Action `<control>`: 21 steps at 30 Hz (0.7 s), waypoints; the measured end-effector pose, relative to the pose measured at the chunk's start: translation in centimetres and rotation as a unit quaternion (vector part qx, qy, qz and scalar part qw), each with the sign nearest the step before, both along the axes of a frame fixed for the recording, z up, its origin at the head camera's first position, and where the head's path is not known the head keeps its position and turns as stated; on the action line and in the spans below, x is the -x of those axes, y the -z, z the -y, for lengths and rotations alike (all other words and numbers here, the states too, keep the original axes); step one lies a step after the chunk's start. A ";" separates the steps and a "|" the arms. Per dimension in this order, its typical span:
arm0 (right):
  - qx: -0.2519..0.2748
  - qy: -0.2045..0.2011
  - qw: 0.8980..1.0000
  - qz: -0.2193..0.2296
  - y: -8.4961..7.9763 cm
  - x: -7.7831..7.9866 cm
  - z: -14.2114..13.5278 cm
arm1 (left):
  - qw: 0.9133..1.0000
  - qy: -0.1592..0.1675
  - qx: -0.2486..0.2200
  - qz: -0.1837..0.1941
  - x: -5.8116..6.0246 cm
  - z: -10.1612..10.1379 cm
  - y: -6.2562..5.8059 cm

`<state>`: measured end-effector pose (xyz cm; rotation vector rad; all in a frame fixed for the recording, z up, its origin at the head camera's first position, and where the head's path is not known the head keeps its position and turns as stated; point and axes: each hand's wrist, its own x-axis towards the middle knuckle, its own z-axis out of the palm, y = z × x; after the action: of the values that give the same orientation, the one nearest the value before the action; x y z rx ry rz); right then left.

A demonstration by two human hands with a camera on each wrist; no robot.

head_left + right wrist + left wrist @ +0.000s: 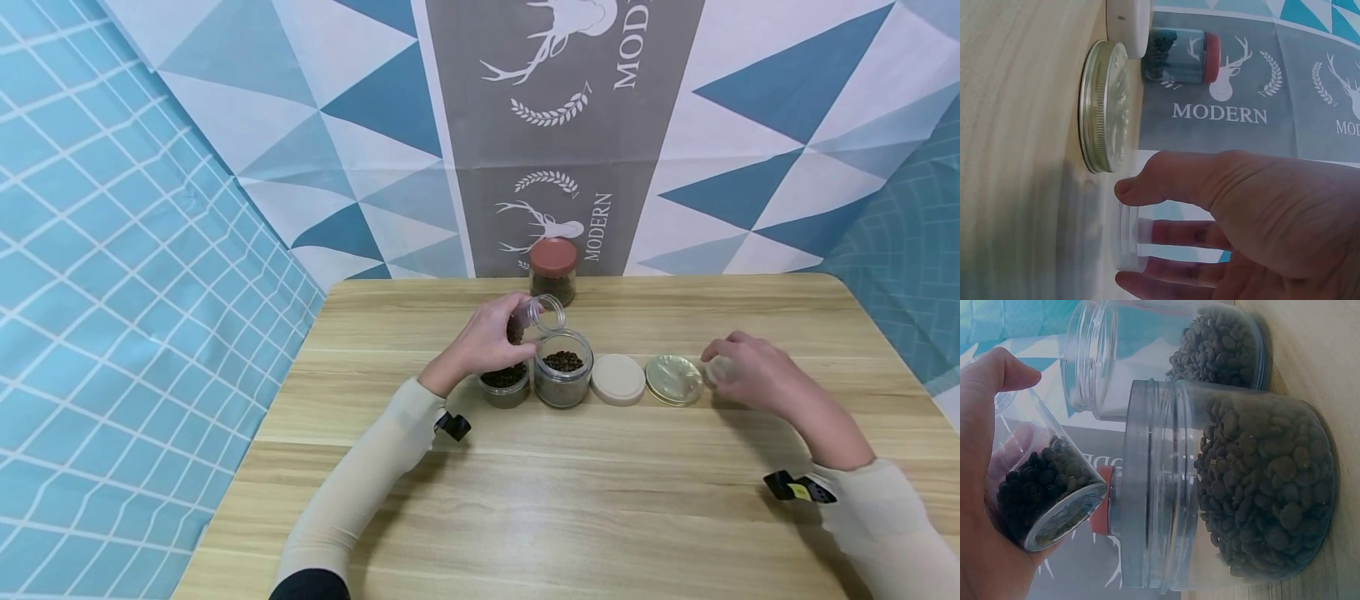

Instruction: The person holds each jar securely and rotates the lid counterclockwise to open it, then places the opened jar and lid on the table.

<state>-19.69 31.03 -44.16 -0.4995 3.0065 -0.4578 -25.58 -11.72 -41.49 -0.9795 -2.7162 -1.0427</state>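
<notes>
My left hand (491, 335) grips a small glass jar (1054, 487) partly filled with dark brown pellets. The jar is tipped on a slant, its mouth toward the right, above two wider open jars. One wide jar (505, 393) stands below the hand and is partly hidden by it. Beside it, the other wide jar (562, 385) also holds dark pellets. Farther right, my right hand (761, 375) holds a small translucent lid (1127, 240) close over the table, thumb on one side and fingers on the other.
A white lid (618, 380) and a gold metal lid (674, 381) lie in a row between the jars and my right hand. At the back edge of the wooden table (525, 500) stands a red-lidded jar (553, 271), against a patterned cloth backdrop (495, 142).
</notes>
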 end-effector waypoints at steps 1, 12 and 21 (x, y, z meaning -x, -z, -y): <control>-0.002 -0.003 1.000 0.001 0.1 0.0 0.0 | 1.000 0.000 0.000 0.000 0.0 0.0 0.0; -0.021 -0.014 0.999 0.031 1.1 -0.2 0.3 | 1.000 0.005 -0.002 0.006 0.1 0.0 0.1; -0.026 -0.013 0.999 0.037 1.3 -0.2 0.4 | 1.000 0.011 -0.013 0.005 0.1 0.1 0.1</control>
<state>-19.50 30.58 -45.42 -0.5056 2.9292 -0.3853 -25.66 -11.81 -41.58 -1.0053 -2.6983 -1.0856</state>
